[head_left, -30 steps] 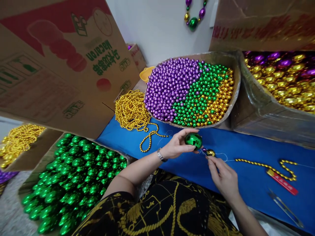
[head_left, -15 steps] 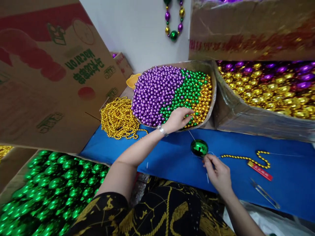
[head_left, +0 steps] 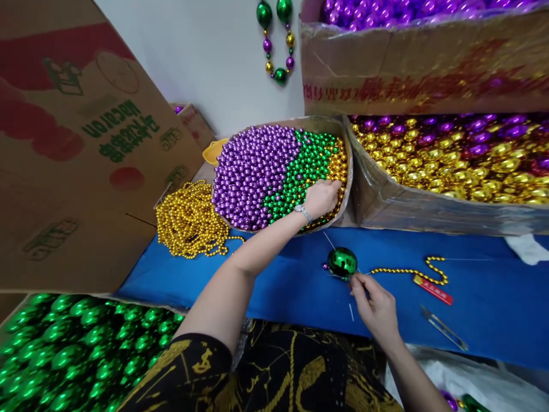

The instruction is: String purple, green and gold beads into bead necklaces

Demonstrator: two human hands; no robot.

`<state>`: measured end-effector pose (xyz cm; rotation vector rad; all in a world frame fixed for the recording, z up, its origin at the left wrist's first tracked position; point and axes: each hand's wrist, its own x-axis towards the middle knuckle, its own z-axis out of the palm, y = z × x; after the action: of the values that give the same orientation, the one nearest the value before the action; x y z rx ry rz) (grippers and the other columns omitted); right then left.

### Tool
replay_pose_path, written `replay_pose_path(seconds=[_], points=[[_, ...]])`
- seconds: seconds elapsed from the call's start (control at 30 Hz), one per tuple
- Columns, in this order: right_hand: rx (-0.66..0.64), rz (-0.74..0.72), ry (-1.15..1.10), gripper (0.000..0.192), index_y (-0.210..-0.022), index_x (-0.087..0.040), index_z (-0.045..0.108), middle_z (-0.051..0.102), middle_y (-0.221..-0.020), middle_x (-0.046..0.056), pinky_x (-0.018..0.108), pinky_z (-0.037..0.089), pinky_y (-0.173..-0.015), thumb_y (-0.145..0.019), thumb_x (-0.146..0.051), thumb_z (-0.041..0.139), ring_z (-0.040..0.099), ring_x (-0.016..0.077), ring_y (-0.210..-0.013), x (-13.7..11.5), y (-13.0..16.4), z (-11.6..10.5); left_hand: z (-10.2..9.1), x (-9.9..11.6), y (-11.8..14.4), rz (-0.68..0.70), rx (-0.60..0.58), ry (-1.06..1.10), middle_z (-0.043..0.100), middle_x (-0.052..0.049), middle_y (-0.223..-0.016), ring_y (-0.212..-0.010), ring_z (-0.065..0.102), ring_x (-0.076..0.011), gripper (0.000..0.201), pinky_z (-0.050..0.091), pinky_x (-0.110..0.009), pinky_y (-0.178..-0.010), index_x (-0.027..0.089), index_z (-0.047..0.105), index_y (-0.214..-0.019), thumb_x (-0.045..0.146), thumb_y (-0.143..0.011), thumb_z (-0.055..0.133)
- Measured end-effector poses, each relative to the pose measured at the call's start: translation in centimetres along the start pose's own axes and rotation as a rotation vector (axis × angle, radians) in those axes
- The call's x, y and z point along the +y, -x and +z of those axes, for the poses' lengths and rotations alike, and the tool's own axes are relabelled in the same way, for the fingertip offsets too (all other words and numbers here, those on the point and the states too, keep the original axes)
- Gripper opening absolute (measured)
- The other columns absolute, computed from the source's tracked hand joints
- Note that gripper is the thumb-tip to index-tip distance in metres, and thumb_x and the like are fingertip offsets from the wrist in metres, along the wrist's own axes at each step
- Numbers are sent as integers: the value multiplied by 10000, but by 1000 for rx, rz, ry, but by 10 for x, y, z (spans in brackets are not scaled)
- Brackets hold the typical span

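My left hand (head_left: 322, 198), with a metal watch on its wrist, reaches into a box of small shiny beads (head_left: 257, 171). Its curled fingers press together at the gold beads (head_left: 338, 155) by the right rim; whether a bead is between them is hidden. Low over the blue table, my right hand (head_left: 377, 303) pinches at the lower edge of a large green bead (head_left: 342, 262). A thin needle or wire sticks up from that bead. A small purple bead (head_left: 325, 266) shows on its left. Thin thread leads right to a short gold bead chain (head_left: 398, 271).
A heap of gold bead strands (head_left: 191, 220) lies left of the bead box. Thread snips (head_left: 444, 328) and a red-labelled item (head_left: 435, 290) lie at the right. Boxes of gold and purple beads (head_left: 429, 166) and large green beads (head_left: 81, 349) flank me. A bead necklace (head_left: 280, 75) hangs behind.
My left hand has moved right and deeper into the gold beads, and its fingers have closed. My right hand stays at the green bead. The view has shifted to the right.
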<state>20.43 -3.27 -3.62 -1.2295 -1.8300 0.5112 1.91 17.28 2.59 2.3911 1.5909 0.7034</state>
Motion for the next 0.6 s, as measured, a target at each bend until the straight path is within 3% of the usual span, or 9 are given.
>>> replay_pose_path(seconds=[0.1,0.2,0.27,0.4,0.6], points=[[42,-18,46,126,-942,-191,637,697,-748,8,201,516,-631,-956,-231,519,673,123,-634,-1,-2,-3,-14,3,20,-173,82,627,689,-88,-921,-837,611,-172,215,477,-308,-754,139,663,-1039,187,-848,577],[76,-36,89,116,-962,-184,634,702,-776,12,204,519,-665,-955,-222,525,678,122,-659,-2,-5,-5,-33,9,56,-368,-24,1334,702,-63,-909,-774,631,-124,234,492,-254,-690,164,665,-1043,275,-839,636],[86,-64,103,109,-973,-183,632,702,-789,14,208,523,-695,-953,-208,529,679,122,-677,-4,-8,-4,-42,14,80,-449,-87,1590,710,-66,-905,-773,643,-121,253,500,-240,-668,165,683,-1023,296,-806,690],[87,-133,106,102,-972,-183,637,706,-809,19,215,529,-724,-940,-188,541,680,124,-697,-8,-13,-1,-47,16,110,-495,-93,1704,715,-74,-904,-757,642,-114,263,505,-218,-631,158,721,-997,283,-767,753],[74,-167,144,105,-975,-180,644,711,-826,19,212,527,-714,-934,-177,547,686,125,-715,-11,-13,0,-48,10,125,-468,-108,1678,693,-75,-927,-786,629,-119,280,522,-219,-630,153,737,-1024,289,-780,756]])
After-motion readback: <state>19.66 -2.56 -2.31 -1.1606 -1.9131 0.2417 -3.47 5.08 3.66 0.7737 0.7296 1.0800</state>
